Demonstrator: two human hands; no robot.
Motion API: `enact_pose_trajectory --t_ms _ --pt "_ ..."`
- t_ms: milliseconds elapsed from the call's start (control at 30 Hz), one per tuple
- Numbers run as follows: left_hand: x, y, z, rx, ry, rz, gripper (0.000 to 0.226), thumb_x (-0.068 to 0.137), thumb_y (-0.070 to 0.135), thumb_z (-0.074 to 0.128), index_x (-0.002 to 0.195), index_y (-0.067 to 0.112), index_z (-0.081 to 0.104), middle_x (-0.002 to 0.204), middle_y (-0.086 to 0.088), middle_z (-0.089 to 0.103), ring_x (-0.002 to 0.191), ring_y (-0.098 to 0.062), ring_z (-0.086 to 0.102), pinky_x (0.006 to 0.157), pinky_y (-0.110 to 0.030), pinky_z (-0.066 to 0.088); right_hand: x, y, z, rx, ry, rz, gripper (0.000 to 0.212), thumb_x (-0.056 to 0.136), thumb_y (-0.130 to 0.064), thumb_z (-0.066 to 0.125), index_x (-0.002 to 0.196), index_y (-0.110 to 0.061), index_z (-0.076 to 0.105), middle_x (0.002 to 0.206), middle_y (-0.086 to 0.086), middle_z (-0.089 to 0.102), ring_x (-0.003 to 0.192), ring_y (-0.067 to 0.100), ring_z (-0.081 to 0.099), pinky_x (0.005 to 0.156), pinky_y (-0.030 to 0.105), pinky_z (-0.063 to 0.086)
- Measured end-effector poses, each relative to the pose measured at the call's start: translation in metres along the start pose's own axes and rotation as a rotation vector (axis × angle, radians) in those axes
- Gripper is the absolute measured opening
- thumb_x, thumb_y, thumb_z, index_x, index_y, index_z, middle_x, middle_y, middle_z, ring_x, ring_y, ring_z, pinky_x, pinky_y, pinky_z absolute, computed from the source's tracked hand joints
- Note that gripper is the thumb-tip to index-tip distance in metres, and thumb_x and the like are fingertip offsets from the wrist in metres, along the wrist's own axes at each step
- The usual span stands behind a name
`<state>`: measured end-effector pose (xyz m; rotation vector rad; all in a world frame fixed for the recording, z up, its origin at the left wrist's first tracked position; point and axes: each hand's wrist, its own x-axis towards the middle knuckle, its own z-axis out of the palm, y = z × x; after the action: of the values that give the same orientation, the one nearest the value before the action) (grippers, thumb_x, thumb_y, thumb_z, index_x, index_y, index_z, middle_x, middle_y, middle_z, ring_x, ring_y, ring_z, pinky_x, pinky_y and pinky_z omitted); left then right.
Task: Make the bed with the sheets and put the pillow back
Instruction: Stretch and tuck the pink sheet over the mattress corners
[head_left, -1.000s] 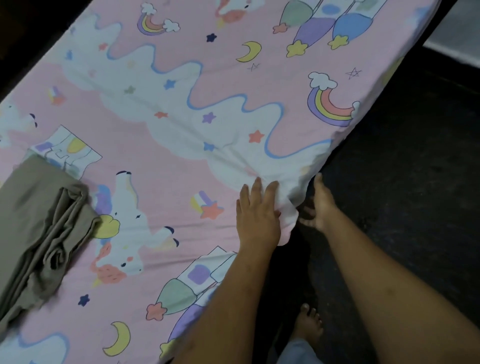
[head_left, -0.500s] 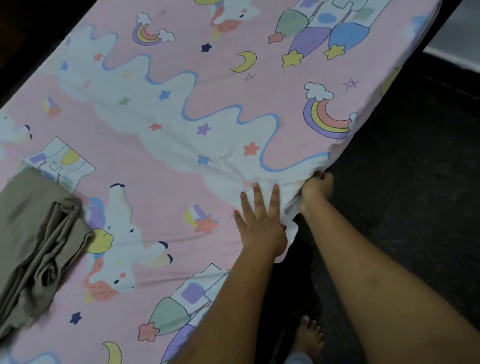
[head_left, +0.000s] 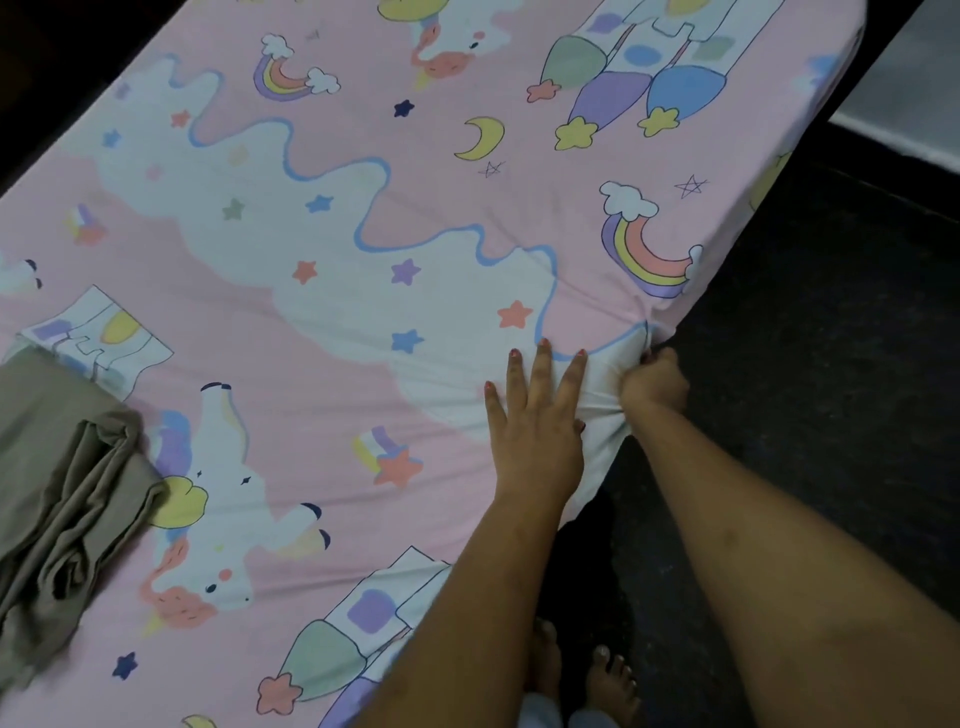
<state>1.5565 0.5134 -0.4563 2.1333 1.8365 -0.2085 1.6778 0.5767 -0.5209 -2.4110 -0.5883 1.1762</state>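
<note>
At the bottom of the frame the person's bare feet stand on the dark floor, just beside the bed. From there two bare forearms reach up to the right edge of the bed, a little right of the middle of the frame.

The left hand lies flat on the sheet, palm down. Its fingers are straight and spread, and they press the fabric onto the bed near the edge. Just to the right of it, the right hand is at the side of the bed. Its fingers are curled round a bunch of the sheet, and it seems to pull the bunch down and outward. Tight folds run from this grip toward the left hand.

The sheet is pink, with unicorns, rainbows and stars, and it covers all of the bed that is in view. Toward the upper right it goes smoothly over the edge and looks already fitted there. At the grip and below it the edge hangs loose, so I judge that the fitting of this side is about half done.

At the left of the frame a crumpled brown cloth lies on the sheet, well apart from both hands. It may be a second sheet, but I cannot tell. It is not yet spread.

No pillow is in view, so I judge that putting it back is left to do.
</note>
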Motion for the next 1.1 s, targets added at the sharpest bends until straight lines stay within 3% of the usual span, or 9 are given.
enact_pose_trajectory --t_ms 100,300,367,433,500,600,733,900,1100 --pt "0.012 0.002 -0.003 -0.018 -0.041 0.016 0.073 0.098 0.038 0.042 0.148 0.038 -0.010 0.158 -0.001 -0.019 0.144 -0.032 -0.018 0.114 -0.055 -0.002 0.010 -0.002 -0.010 0.129 -0.077 -0.029 0.036 0.099 -0.031 0.043 0.131 -0.016 0.049 0.130 0.016 0.052 0.116 0.036 0.053 0.096 0.047 0.046" --pt "0.041 0.009 -0.021 -0.074 -0.205 0.045 0.074 0.096 0.046 0.043 0.149 0.038 -0.008 0.158 -0.001 -0.018 0.144 -0.031 -0.017 0.113 -0.057 -0.001 0.039 -0.035 -0.039 0.591 -0.328 0.179 0.072 0.086 -0.075 0.025 0.128 -0.022 0.052 0.117 0.005 0.059 0.105 0.029 0.057 0.092 0.052 0.045" --pt "0.052 0.008 -0.030 -0.070 -0.279 0.060 0.074 0.096 0.047 0.042 0.149 0.038 -0.009 0.158 0.000 -0.018 0.145 -0.031 -0.015 0.114 -0.056 0.000 0.042 -0.055 -0.044 0.610 -0.332 0.175 0.057 0.091 -0.066 0.032 0.110 -0.019 0.060 0.099 0.005 0.064 0.092 0.026 0.061 0.084 0.045 0.050" --pt "0.059 0.009 -0.037 -0.065 -0.332 0.060 0.074 0.096 0.048 0.041 0.149 0.038 -0.010 0.158 0.001 -0.020 0.144 -0.032 -0.015 0.114 -0.056 0.001 0.044 -0.071 -0.044 0.631 -0.248 0.172 0.034 0.099 -0.041 0.038 0.094 -0.014 0.059 0.091 0.006 0.063 0.082 0.024 0.062 0.070 0.033 0.053" --pt "0.060 0.014 -0.039 -0.064 -0.344 0.047 0.072 0.097 0.046 0.039 0.148 0.039 -0.011 0.157 0.001 -0.021 0.144 -0.034 -0.015 0.113 -0.058 0.002 0.047 -0.080 -0.046 0.625 -0.089 0.106 0.025 0.100 -0.021 0.037 0.107 -0.009 0.058 0.101 0.008 0.059 0.085 0.023 0.059 0.071 0.032 0.052" --pt "0.061 0.022 -0.040 -0.099 -0.304 0.018 0.067 0.099 0.042 0.036 0.148 0.041 -0.010 0.157 0.003 -0.021 0.144 -0.033 -0.015 0.111 -0.062 0.003 0.055 -0.088 -0.058 0.695 0.112 0.055 0.029 0.101 -0.016 0.035 0.121 -0.003 0.051 0.109 0.011 0.056 0.092 0.021 0.053 0.074 0.030 0.043" --pt "0.077 0.045 -0.040 -0.133 -0.150 0.011 0.066 0.099 0.038 0.039 0.149 0.038 -0.004 0.159 0.002 -0.013 0.146 -0.026 -0.009 0.111 -0.061 0.006 0.075 -0.083 -0.075 0.458 0.215 0.042 0.033 0.103 -0.017 0.031 0.125 0.000 0.049 0.127 0.018 0.054 0.110 0.029 0.056 0.086 0.034 0.044" --pt "0.122 0.079 -0.045 -0.083 -0.110 0.040 0.066 0.098 0.037 0.041 0.151 0.034 0.002 0.159 0.000 -0.009 0.146 -0.027 -0.009 0.112 -0.060 0.007 0.083 -0.062 -0.069 0.161 0.121 0.034 0.032 0.100 -0.017 0.036 0.121 -0.003 0.055 0.125 0.020 0.057 0.114 0.036 0.055 0.092 0.036 0.043" --pt "0.170 0.113 -0.058 -0.058 -0.155 -0.024 0.066 0.099 0.037 0.039 0.149 0.038 -0.003 0.159 0.001 -0.013 0.145 -0.031 -0.012 0.110 -0.064 0.004 0.112 -0.057 -0.076 -0.082 -0.193 0.117 0.029 0.097 -0.024 0.048 0.118 -0.006 0.058 0.118 0.012 0.060 0.105 0.031 0.058 0.083 0.034 0.047"
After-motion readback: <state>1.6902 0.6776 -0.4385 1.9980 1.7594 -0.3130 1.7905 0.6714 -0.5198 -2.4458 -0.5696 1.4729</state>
